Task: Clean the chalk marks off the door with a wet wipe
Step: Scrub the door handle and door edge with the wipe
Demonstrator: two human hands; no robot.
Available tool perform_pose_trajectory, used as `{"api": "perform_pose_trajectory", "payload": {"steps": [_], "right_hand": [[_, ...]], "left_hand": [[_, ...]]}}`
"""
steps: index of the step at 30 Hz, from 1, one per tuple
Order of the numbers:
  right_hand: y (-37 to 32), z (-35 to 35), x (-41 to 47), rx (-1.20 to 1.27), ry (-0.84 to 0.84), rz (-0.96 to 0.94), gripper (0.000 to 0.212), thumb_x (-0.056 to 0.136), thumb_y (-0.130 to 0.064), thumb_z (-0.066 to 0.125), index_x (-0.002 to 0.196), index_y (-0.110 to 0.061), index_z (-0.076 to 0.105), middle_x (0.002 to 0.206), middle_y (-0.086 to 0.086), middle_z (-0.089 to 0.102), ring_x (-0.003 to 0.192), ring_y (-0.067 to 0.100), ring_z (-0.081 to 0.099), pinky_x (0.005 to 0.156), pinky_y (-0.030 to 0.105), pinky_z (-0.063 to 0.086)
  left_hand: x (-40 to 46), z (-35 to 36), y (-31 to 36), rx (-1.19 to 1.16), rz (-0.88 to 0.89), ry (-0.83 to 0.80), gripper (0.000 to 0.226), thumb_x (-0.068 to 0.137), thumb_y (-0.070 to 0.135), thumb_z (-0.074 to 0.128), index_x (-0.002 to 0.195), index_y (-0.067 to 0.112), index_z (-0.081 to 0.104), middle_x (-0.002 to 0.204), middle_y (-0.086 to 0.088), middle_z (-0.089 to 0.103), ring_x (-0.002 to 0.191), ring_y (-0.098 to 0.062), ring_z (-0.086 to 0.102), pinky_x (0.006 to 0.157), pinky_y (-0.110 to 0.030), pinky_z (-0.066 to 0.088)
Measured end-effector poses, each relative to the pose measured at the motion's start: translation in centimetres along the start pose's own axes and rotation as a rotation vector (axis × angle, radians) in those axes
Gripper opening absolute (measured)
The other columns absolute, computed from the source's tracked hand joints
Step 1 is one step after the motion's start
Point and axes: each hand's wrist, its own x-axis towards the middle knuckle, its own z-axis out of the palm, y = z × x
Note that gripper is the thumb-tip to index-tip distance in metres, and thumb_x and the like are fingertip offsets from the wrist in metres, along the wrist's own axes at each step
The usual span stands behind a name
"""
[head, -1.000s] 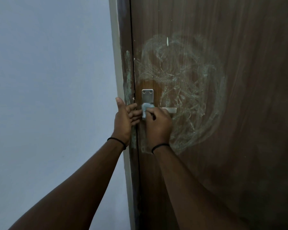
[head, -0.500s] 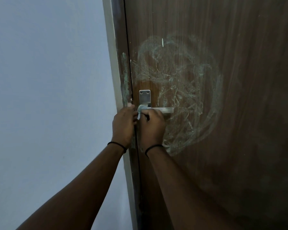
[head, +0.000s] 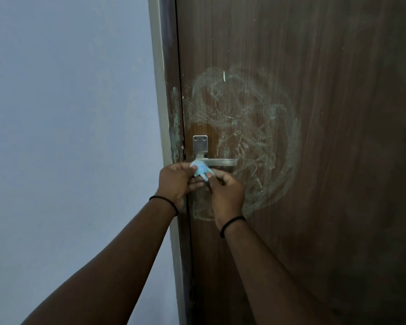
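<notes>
Nearest, the left hand [head: 176, 181] and right hand [head: 225, 193] meet fingertip to fingertip, both pinching a crumpled pale-blue wet wipe [head: 201, 169] between them (each wrist wears a thin black band). The wipe sits just below the inner end of the metal door handle [head: 217, 162]. From the handle's 12 o'clock round to 5 o'clock, smeared chalk marks [head: 256, 137] loop across the brown door [head: 338, 160]. At 9 o'clock stands a pale wall [head: 68, 137].

The brown wood-grain door [head: 326, 160] carries a wide swirl of pale chalk marks [head: 256, 127] around and right of a metal handle [head: 217, 162] on its plate [head: 200, 146], with greenish smears on the frame [head: 174, 127] beside its left edge.
</notes>
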Motion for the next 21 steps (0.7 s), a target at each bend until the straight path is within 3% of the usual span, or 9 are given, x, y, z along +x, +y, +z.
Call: {"api": "perform_pose_trajectory", "payload": {"steps": [4,8,13,16,18,21], "right_hand": [[-1.0,-0.4,0.2,0.078,-0.033,-0.021,0.010,0.090,-0.001,0.062,0.096,-0.005,0.070,0.091,0.014,0.072,0.074,0.013,0.066,0.064,0.023,0.054],[-0.7,-0.9,0.2,-0.010,-0.095,-0.073,0.016,0.093,-0.003,0.059,0.105,-0.004,0.070,0.102,0.010,0.072,0.092,0.015,0.068,0.084,0.029,0.057],[0.0,-1.4,0.4,-0.237,-0.152,-0.268,0.017,0.090,-0.013,0.066,0.105,-0.018,0.073,0.099,-0.009,0.072,0.094,0.000,0.066,0.083,0.017,0.053],[0.1,-2.2,1.6,-0.267,0.010,-0.302,0.019,0.086,-0.012,0.070,0.099,-0.025,0.071,0.085,-0.019,0.068,0.081,-0.001,0.065,0.070,0.012,0.054],[0.1,-2.9,3.0,-0.288,0.158,-0.347,0.017,0.086,-0.017,0.071,0.103,-0.022,0.071,0.090,-0.017,0.068,0.086,-0.004,0.065,0.072,0.012,0.054],[0.5,-2.7,4.8,-0.429,0.166,-0.492,0.018,0.089,-0.017,0.069,0.106,-0.014,0.072,0.102,-0.001,0.068,0.094,-0.002,0.059,0.082,0.015,0.050]], "left_hand": [[-0.3,0.2,-0.7,0.236,0.047,0.053,0.010,0.089,0.001,0.064,0.094,0.008,0.060,0.084,-0.018,0.070,0.051,-0.018,0.065,0.048,-0.028,0.057],[-0.1,0.5,-1.5,0.569,0.383,0.141,0.016,0.076,0.015,0.077,0.088,0.016,0.068,0.079,-0.006,0.070,0.070,-0.022,0.066,0.065,-0.035,0.055],[0.4,0.5,-2.2,0.676,0.560,0.113,0.004,0.079,0.021,0.077,0.082,0.018,0.077,0.077,0.002,0.073,0.066,-0.002,0.062,0.059,-0.014,0.048],[0.9,-0.1,-2.5,0.703,0.560,0.085,0.009,0.081,0.013,0.074,0.089,0.017,0.078,0.085,0.001,0.075,0.072,-0.001,0.064,0.066,-0.007,0.048],[1.5,-0.8,-2.5,0.716,0.582,0.174,0.015,0.086,0.008,0.065,0.093,0.015,0.076,0.091,-0.001,0.075,0.081,-0.011,0.066,0.079,-0.020,0.054],[2.3,-1.2,-2.6,0.657,0.595,0.221,0.023,0.092,0.008,0.055,0.106,0.015,0.072,0.092,-0.004,0.074,0.081,-0.017,0.069,0.085,-0.036,0.057]]}}
